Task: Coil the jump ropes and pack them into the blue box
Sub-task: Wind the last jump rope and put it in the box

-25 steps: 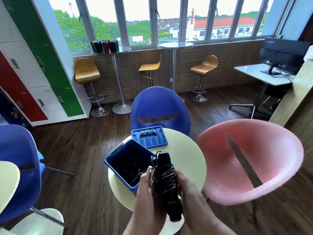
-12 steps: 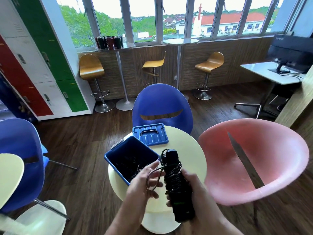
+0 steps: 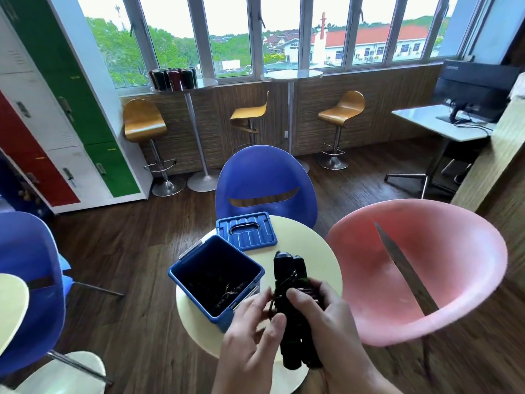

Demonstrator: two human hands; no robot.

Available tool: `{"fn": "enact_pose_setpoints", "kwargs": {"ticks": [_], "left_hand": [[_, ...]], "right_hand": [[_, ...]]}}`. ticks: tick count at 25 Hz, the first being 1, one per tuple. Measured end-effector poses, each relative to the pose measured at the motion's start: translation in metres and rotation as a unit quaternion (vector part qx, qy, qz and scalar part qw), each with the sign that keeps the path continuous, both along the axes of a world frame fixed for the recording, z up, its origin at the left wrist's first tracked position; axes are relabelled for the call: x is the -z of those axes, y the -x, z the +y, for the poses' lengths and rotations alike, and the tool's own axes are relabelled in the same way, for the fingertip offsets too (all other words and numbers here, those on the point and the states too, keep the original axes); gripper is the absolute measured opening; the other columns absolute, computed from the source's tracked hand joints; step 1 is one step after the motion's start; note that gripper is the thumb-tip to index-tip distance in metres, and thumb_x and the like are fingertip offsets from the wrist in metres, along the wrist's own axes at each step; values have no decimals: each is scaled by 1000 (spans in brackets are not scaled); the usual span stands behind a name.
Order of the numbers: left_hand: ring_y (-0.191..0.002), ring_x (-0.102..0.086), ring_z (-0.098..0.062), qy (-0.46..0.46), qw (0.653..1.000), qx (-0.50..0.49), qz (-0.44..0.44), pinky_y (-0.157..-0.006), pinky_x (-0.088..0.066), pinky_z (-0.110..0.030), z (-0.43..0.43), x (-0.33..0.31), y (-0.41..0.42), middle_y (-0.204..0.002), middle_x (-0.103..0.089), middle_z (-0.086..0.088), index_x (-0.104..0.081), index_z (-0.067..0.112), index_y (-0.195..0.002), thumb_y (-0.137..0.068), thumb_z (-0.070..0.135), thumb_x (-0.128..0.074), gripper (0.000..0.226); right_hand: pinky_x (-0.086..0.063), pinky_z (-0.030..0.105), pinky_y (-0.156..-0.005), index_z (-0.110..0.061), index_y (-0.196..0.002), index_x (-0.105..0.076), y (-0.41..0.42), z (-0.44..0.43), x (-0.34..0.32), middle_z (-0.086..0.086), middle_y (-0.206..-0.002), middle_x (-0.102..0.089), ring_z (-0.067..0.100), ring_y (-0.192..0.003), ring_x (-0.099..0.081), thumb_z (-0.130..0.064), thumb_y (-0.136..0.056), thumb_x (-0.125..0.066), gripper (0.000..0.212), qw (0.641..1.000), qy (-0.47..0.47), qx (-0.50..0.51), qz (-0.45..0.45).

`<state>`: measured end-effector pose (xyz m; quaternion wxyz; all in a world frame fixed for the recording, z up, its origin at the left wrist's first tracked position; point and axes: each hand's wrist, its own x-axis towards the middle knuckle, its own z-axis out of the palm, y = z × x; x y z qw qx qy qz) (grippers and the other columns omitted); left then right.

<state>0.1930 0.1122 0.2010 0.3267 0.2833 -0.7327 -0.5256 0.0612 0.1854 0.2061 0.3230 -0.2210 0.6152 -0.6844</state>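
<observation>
R hand [image 3: 326, 317] wraps the black jump rope [image 3: 287, 268]: two thick cylindrical handles side by side w/ thin cord wound round the middle. Fingers curl over the far side, thumb lies across the near face, a firm grip. The bundle is in the air over the near edge of the round cream table [image 3: 306, 243], just beside the open blue plastic box [image 3: 224, 319], not yet in it.

Change vs half a sec ago: the slack loop of cord that stood out on the L side of the handles is gone, drawn in flat against the wraps. L hand [image 3: 252, 334] sits closer in, fingers fanned, thumb tip against the bundle. It's blurred, so can't tell if thumb + forefinger pinch the cord's tail or only touch it.

Meaning, as I judge it: the coiling of this rope is about done, w/ the last bit being tucked. Next is prob. a short move left + down into the box, which already holds dark cord at the bottom. Risk: if the tail isn't secured, the wraps may spring loose on release. The blue ribbed lid w/ handle [image 3: 247, 231] lies flat on the table behind the box, so closing is a later step.
</observation>
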Motion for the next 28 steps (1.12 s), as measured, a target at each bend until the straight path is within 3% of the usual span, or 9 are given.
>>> {"fn": "enact_pose_setpoints", "kwargs": {"ticks": [5,7,8,10,12,14,17,24,28], "left_hand": [[-110,-71,-13,-53,998,19,25,-81,-57,-20,2,4,6,-122,-67,2,-69,42,-123,-78,54,-69,47],[-108,-73,-21,-86,995,29,33,-83,-60,-33,-1,9,7,-120,-71,-3,-69,41,-123,-80,45,-73,43],[-104,-74,-24,-111,992,34,44,-81,-61,-34,-4,11,7,-115,-75,-7,-70,35,-124,-81,38,-76,43],[-89,-77,-24,-167,982,44,70,-71,-60,-29,-9,10,4,-100,-79,-12,-69,21,-125,-83,23,-75,43],[-91,-78,-26,-194,977,30,85,-73,-60,-29,-17,11,1,-100,-80,-13,-69,15,-125,-87,20,-78,40],[-102,-76,-29,-209,974,16,91,-85,-61,-37,-22,15,-2,-107,-79,-11,-73,15,-122,-87,21,-79,36],[-104,-75,-31,-224,971,17,84,-89,-58,-47,-23,20,-4,-109,-79,-13,-77,19,-117,-82,25,-76,36],[-109,-74,-29,-223,971,-33,77,-90,-58,-42,-12,35,-4,-112,-78,-11,-75,18,-118,-81,20,-76,37],[-107,-75,-26,-228,966,-95,78,-83,-59,-27,-2,39,-9,-110,-79,-11,-72,9,-118,-85,7,-77,34]], "right_hand": [[-60,36,-70,-24,-99,-73,-11,-7,13,10,-98,-76,23,-86,-77,-54,-60,-76,50,999,-12,18,29],[-61,38,-79,-32,-98,-71,-15,-9,18,9,-105,-73,20,-93,-75,-55,-75,-70,32,1000,-13,17,22],[-60,35,-78,-33,-97,-71,-15,-9,16,8,-102,-74,17,-92,-74,-50,-88,-64,20,1000,-12,-3,17],[-56,24,-67,-29,-100,-71,-12,-6,11,5,-94,-76,11,-84,-73,-30,-104,-49,23,998,-9,-65,7],[-56,24,-65,-25,-112,-72,-5,-3,6,5,-99,-77,12,-88,-72,-25,-99,-49,26,993,-2,-119,2],[-59,35,-70,-22,-121,-70,6,-2,7,13,-109,-75,21,-96,-71,-26,-92,-52,35,987,5,-160,-6],[-59,44,-80,-14,-129,-67,20,1,12,18,-116,-73,31,-106,-70,-23,-94,-60,37,977,16,-210,-37],[-60,39,-81,-18,-116,-77,33,-4,28,15,-111,-77,25,-102,-74,-18,-86,-68,32,973,5,-226,-46],[-61,41,-84,-28,-111,-79,29,-13,37,12,-108,-79,21,-99,-75,-18,-84,-67,32,966,-3,-255,-52]]}}
